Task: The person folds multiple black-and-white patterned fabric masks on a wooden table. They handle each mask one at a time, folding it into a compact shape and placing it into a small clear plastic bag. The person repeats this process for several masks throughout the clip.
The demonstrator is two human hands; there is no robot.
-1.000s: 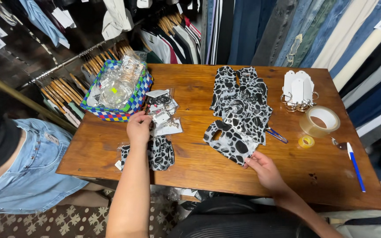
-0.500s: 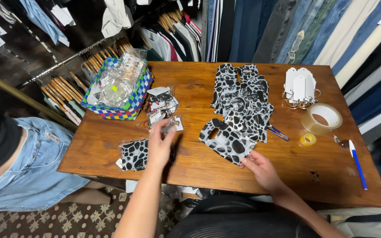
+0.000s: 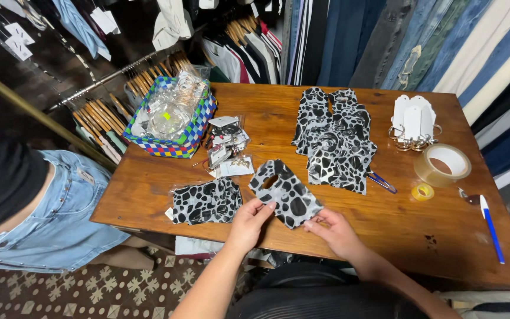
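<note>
Both my hands hold one small black-and-white spotted plastic bag (image 3: 284, 192) just above the near edge of the wooden table (image 3: 385, 224). My left hand (image 3: 249, 221) grips its lower left corner; my right hand (image 3: 333, 230) pinches its lower right edge. A filled spotted bag (image 3: 206, 201) lies flat to the left of my left hand. A pile of the same spotted bags (image 3: 334, 139) lies spread across the table's middle. Small clear packets of jewellery (image 3: 226, 146) sit between the pile and a basket.
A blue checked basket (image 3: 193, 133) with clear packets stands at the table's far left. White tags on rings (image 3: 413, 123), a tape roll (image 3: 443, 164), a small yellow roll (image 3: 422, 191) and a blue pen (image 3: 491, 227) lie at right. A person in denim shorts (image 3: 48, 218) stands left. Clothes hang behind.
My left hand left the jewellery packets and came back toward me. My right hand drew one spotted bag off the pile; both hands now hold it near the table edge.
</note>
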